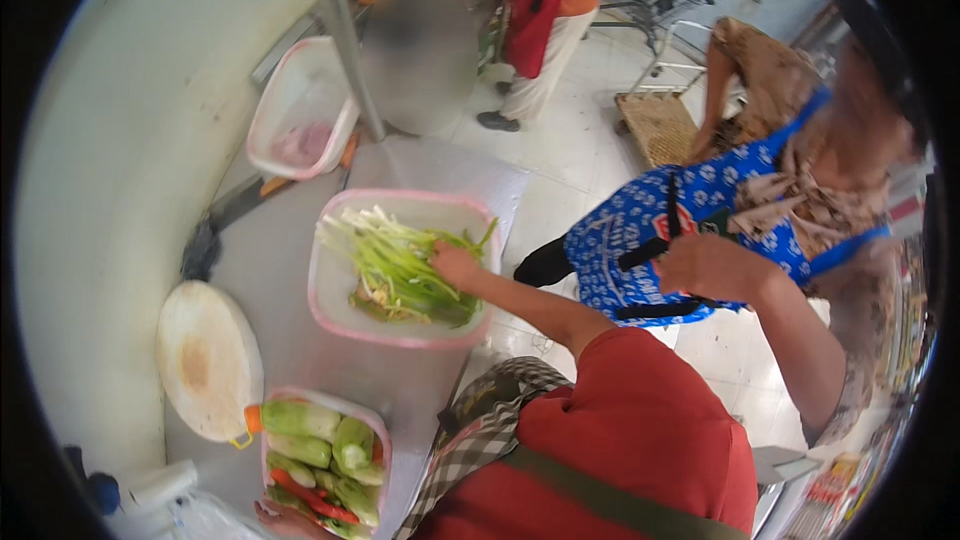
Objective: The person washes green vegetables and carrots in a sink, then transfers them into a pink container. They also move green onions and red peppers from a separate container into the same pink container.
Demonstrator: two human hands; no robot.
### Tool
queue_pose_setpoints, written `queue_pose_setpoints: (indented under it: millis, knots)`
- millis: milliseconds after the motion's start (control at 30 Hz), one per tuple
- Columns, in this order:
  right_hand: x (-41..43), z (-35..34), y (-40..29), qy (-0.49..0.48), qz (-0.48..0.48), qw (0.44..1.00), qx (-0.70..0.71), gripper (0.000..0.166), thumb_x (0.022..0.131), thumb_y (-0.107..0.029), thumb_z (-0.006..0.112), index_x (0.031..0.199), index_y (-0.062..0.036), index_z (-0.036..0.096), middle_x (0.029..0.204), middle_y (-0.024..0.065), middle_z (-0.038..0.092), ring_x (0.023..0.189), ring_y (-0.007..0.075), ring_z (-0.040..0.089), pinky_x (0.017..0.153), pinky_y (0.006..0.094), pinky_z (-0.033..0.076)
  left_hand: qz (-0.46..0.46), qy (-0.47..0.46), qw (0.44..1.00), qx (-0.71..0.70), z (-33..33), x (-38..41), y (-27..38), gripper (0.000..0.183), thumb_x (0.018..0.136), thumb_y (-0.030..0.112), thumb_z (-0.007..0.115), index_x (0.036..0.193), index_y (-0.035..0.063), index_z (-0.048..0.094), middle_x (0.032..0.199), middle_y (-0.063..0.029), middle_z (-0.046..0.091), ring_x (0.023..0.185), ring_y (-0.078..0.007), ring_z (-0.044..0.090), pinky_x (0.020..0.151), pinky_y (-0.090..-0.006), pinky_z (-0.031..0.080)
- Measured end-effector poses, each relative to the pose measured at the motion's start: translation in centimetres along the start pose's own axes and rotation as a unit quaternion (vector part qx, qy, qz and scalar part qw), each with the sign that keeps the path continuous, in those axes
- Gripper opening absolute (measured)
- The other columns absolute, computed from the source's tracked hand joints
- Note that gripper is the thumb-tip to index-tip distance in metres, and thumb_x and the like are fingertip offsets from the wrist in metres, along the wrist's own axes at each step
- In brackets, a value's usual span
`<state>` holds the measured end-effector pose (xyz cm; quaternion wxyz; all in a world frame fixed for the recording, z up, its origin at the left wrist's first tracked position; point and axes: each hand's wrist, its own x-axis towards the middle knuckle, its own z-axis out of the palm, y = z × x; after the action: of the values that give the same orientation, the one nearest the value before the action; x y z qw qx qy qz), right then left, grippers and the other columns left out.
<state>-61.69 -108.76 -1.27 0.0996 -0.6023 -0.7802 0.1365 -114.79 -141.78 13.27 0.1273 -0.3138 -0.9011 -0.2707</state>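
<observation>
My right hand (454, 267) rests on the green onions (401, 262) in a white plastic basket with a pink rim (409, 343); its fingertips are partly hidden among the stalks, so a grip cannot be made out. Yellowish-brown pieces lie by the onions. At the bottom edge my left hand (281, 519) shows only in part, beside a second pink-rimmed basket (386, 439). That basket holds pale green squash-like vegetables (300, 420) and red peppers (315, 499). Whether the left hand touches the basket is unclear.
A round cutting board (210, 360) and a cleaver (244, 202) lie on the metal table (300, 360) along the wall. Behind a metal post (341, 37) stands another basket (259, 120). A person in a blue apron (622, 240) stands close at the right; another works farther back near trolleys.
</observation>
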Motion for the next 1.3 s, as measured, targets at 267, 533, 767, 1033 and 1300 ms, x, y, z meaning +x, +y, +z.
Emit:
queue_pose_setpoints:
  millis: [267, 533, 767, 1033, 1300]
  knots:
    - [-4.5, -0.8, 0.8, 0.061, -0.012, 0.997, 0.043, 0.012, 0.079, -0.010, 0.053, 0.082, -0.0021, 0.062, 0.090, 0.0191, 0.059, 0.084, 0.0341, 0.064, 0.070, 0.0435, 0.054, 0.204, -0.011, 0.952, -0.229, 3.0, -3.9, 18.1, 0.037, 0.094, 0.017, 0.053, 0.124, -0.0039, 0.051, 0.121, -0.0225, 0.055, 0.108, -0.0362, 0.055, 0.094, -0.0415, 0.044]
    - [-10.3, -2.6, 1.1, 0.037, -0.111, 0.991, 0.067, 0.014, 0.086, -0.019, 0.054, 0.089, -0.0070, 0.061, 0.086, 0.0138, 0.061, 0.080, 0.0321, 0.063, 0.067, 0.0429, 0.052, 0.492, -0.371, 0.751, -0.236, 12.2, -15.7, 31.7, 0.037, 0.088, 0.013, 0.058, 0.122, -0.0013, 0.052, 0.123, -0.0229, 0.053, 0.115, -0.0400, 0.049, 0.101, -0.0481, 0.037]
    - [-11.5, -3.3, 1.0, 0.084, -0.122, 0.978, 0.144, 0.017, 0.089, -0.022, 0.054, 0.086, -0.0063, 0.060, 0.084, 0.0142, 0.059, 0.080, 0.0344, 0.061, 0.066, 0.0454, 0.049, 0.565, -0.470, 0.661, -0.154, 18.6, -22.4, 35.3, 0.032, 0.094, 0.025, 0.049, 0.112, 0.0006, 0.059, 0.103, -0.0231, 0.062, 0.092, -0.0404, 0.060, 0.082, -0.0466, 0.047]
    - [-18.5, -7.1, 0.5, 0.176, -0.048, 0.958, 0.220, 0.014, 0.087, -0.012, 0.052, 0.092, -0.0049, 0.062, 0.086, 0.0160, 0.059, 0.084, 0.0356, 0.060, 0.071, 0.0458, 0.047, 0.622, -0.407, 0.667, -0.059, 18.1, -23.5, 33.7, 0.029, 0.089, 0.031, 0.054, 0.089, 0.0041, 0.065, 0.074, -0.0215, 0.063, 0.070, -0.0409, 0.061, 0.062, -0.0509, 0.047]
    - [-27.9, -7.7, 3.0, 0.248, 0.072, 0.940, 0.222, 0.017, 0.074, -0.012, 0.064, 0.089, -0.0041, 0.059, 0.084, 0.0156, 0.061, 0.081, 0.0365, 0.060, 0.069, 0.0460, 0.047, 0.644, -0.371, 0.657, -0.125, 19.1, -23.3, 32.3, 0.029, 0.084, 0.026, 0.056, 0.071, 0.0006, 0.062, 0.069, -0.0212, 0.062, 0.063, -0.0418, 0.058, 0.058, -0.0530, 0.043]
